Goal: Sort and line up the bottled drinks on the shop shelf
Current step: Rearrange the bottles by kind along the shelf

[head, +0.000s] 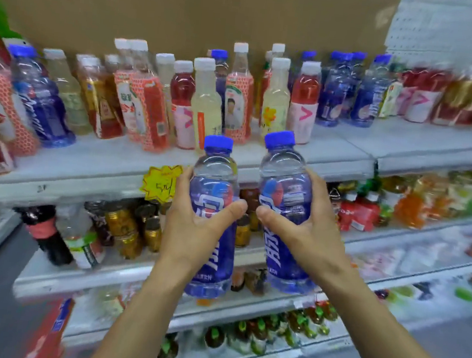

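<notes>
I hold two clear bottles with blue labels and blue caps upright in front of the shelves. My left hand (194, 227) grips the left blue bottle (217, 177) around its middle. My right hand (302, 232) grips the right blue bottle (284, 169) the same way. Both bottles hang in the air, below and in front of the top shelf (108, 162). On that shelf stand mixed drinks: another blue bottle (40, 100) at the left, pale yellow (205, 108) and red bottles (182, 106) in the middle, and a group of blue bottles (352, 89) toward the right.
A brown cardboard sheet (188, 10) backs the top shelf. A yellow price tag (160, 182) hangs on the shelf edge by my left hand. Lower shelves hold dark bottles (45, 231), gold-lidded jars (125, 225) and packaged goods. Grey floor lies at the bottom corners.
</notes>
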### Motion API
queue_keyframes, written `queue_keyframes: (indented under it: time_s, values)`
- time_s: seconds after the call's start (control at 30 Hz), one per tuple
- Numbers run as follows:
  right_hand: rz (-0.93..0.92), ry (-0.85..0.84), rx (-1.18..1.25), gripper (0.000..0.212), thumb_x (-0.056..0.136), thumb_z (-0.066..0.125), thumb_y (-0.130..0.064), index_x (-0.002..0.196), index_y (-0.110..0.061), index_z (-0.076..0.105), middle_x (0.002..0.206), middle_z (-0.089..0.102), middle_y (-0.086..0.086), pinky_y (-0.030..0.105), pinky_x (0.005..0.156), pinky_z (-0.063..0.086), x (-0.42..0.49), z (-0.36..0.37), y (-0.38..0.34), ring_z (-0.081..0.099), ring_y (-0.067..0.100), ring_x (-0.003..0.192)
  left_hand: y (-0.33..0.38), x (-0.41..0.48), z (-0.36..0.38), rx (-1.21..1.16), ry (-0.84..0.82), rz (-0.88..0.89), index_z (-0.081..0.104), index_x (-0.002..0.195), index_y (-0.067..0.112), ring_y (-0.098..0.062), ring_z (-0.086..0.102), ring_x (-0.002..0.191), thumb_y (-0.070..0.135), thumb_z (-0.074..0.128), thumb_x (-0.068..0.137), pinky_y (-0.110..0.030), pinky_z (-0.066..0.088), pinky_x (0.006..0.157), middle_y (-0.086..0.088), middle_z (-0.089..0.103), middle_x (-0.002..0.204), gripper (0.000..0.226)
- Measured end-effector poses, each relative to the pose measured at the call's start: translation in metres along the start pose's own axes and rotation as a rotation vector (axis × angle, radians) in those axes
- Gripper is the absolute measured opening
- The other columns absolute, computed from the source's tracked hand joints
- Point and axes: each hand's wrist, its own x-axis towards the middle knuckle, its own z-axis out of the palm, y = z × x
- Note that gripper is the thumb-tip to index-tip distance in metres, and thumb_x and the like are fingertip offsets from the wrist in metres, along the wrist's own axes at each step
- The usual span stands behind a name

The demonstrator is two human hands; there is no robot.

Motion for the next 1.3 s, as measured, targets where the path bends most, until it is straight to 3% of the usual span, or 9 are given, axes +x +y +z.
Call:
queue_keyframes:
  time_s: [0.17,0.33,0.53,0.63,0.73,0.83,1.03,1.2,1.3]
  values:
    - [0.044,0.017,-0.029,0.067,0.075,0.084,-0.027,0.128,-0.034,0.044,0.108,0.068,-0.018,0.025,0.082,0.054,-0.017,-0.064,0.014,0.069,0.003,0.095,0.004,-0.025,0.059,0.012,-0.041,-0.052,0.045,0.133,0.045,-0.009,0.071,0.101,0.052,0.087,0.059,-0.047,0.056,0.093,0.015,0.071,0.114,0.086]
    - [0.073,0.055,-0.021,0.063,0.077,0.084,-0.029,0.123,-0.041,0.044,0.107,0.066,-0.026,0.011,0.070,0.053,-0.009,-0.121,0.026,0.068,-0.002,0.093,0.012,-0.023,0.115,0.048,-0.103,-0.071,0.044,0.128,0.055,0.001,0.069,0.093,0.059,0.084,0.058,-0.036,0.057,0.083,0.027,0.068,0.108,0.081]
    - [0.073,0.088,-0.051,0.063,0.075,0.085,-0.033,0.124,-0.041,0.045,0.108,0.065,-0.026,0.022,0.076,0.052,0.027,-0.185,0.053,0.068,-0.002,0.095,0.013,0.001,0.189,0.043,-0.139,-0.091,0.038,0.131,0.057,0.004,0.068,0.095,0.067,0.081,0.053,-0.034,0.056,0.084,0.027,0.066,0.110,0.089]
    - [0.060,0.088,-0.066,0.068,0.075,0.086,-0.032,0.127,-0.041,0.043,0.109,0.065,-0.026,0.022,0.076,0.054,0.053,-0.218,0.070,0.069,0.000,0.095,0.012,0.020,0.231,0.038,-0.144,-0.074,0.037,0.116,0.069,0.011,0.065,0.090,0.071,0.079,0.052,-0.024,0.050,0.074,0.037,0.063,0.106,0.077]
    - [0.055,0.069,-0.070,0.075,0.072,0.087,-0.037,0.129,-0.043,0.039,0.108,0.065,-0.029,0.012,0.067,0.054,0.085,-0.253,0.082,0.069,-0.002,0.093,0.013,0.043,0.274,-0.008,-0.152,-0.069,0.038,0.125,0.061,0.010,0.067,0.087,0.067,0.082,0.056,-0.016,0.051,0.066,0.036,0.065,0.105,0.083]
    - [0.063,0.045,-0.084,0.075,0.063,0.082,-0.050,0.124,-0.049,0.038,0.103,0.066,-0.030,0.005,0.066,0.049,0.117,-0.284,0.091,0.069,-0.003,0.088,0.017,0.066,0.315,-0.063,-0.183,-0.084,0.041,0.128,0.052,0.000,0.072,0.085,0.055,0.084,0.066,-0.018,0.055,0.061,0.025,0.070,0.103,0.077]
    - [0.064,0.013,-0.049,0.069,0.058,0.081,-0.057,0.115,-0.055,0.043,0.102,0.069,-0.025,0.011,0.061,0.053,0.173,-0.339,0.115,0.071,0.000,0.085,0.029,0.105,0.379,-0.148,-0.209,-0.113,0.050,0.123,0.044,-0.009,0.074,0.086,0.047,0.087,0.066,-0.024,0.059,0.063,0.016,0.073,0.103,0.069]
    - [0.052,0.018,0.115,0.059,0.055,0.083,-0.052,0.106,-0.050,0.053,0.095,0.072,-0.019,0.013,0.057,0.053,0.233,-0.377,0.127,0.073,0.005,0.078,0.047,0.157,0.415,-0.140,-0.107,-0.077,0.054,0.117,0.046,-0.014,0.075,0.089,0.054,0.085,0.060,-0.037,0.060,0.071,0.012,0.073,0.104,0.065]
    - [0.040,-0.001,0.202,0.060,0.055,0.083,-0.052,0.107,-0.048,0.054,0.096,0.073,-0.016,0.019,0.056,0.056,0.270,-0.400,0.133,0.074,0.010,0.079,0.053,0.199,0.435,-0.123,0.025,-0.016,0.052,0.113,0.046,-0.007,0.074,0.084,0.058,0.083,0.056,-0.023,0.059,0.060,0.020,0.071,0.098,0.066]
